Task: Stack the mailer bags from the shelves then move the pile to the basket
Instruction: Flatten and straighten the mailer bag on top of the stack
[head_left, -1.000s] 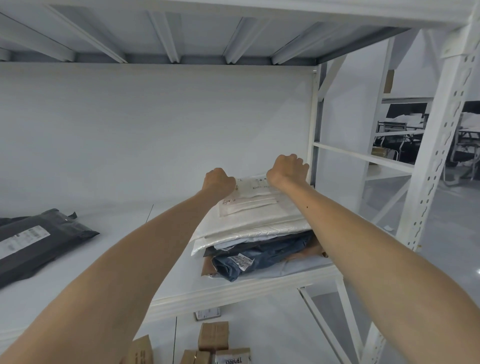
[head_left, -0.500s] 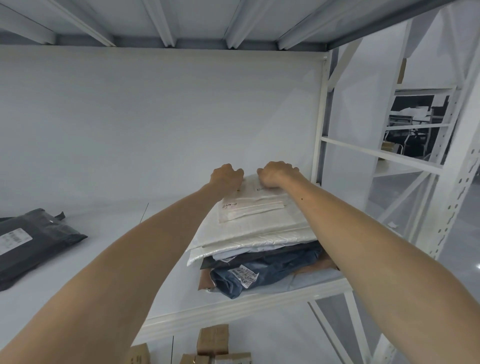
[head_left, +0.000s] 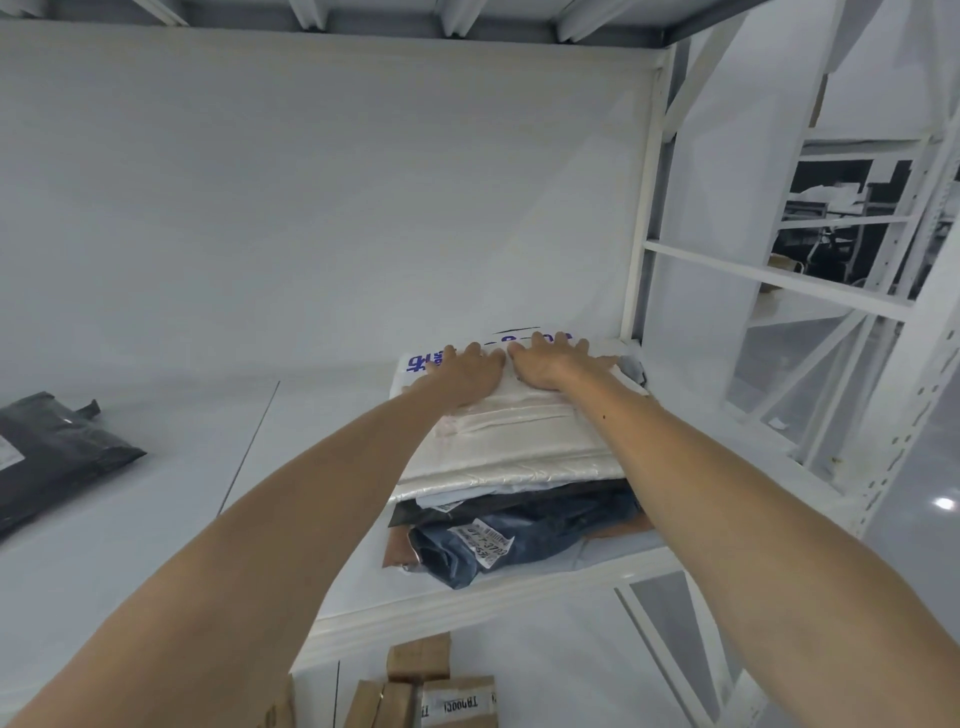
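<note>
A pile of mailer bags (head_left: 514, 467) sits at the right end of the shelf (head_left: 291, 499). The left hand (head_left: 465, 371) and right hand (head_left: 550, 364) press flat on its far edge, fingers straight and slightly spread. One black bag (head_left: 52, 457) lies well apart at the left, unstacked. No basket is in view, so the move likely remains.

This looks like a storeroom or warehouse. A big white metal shelf (head_left: 156, 519) holds a pile of mailer bags (head_left: 519, 447) with stickers. Brown cardboard boxes (head_left: 421, 660) sit below, and more racks (head_left: 779, 280) stand behind.
</note>
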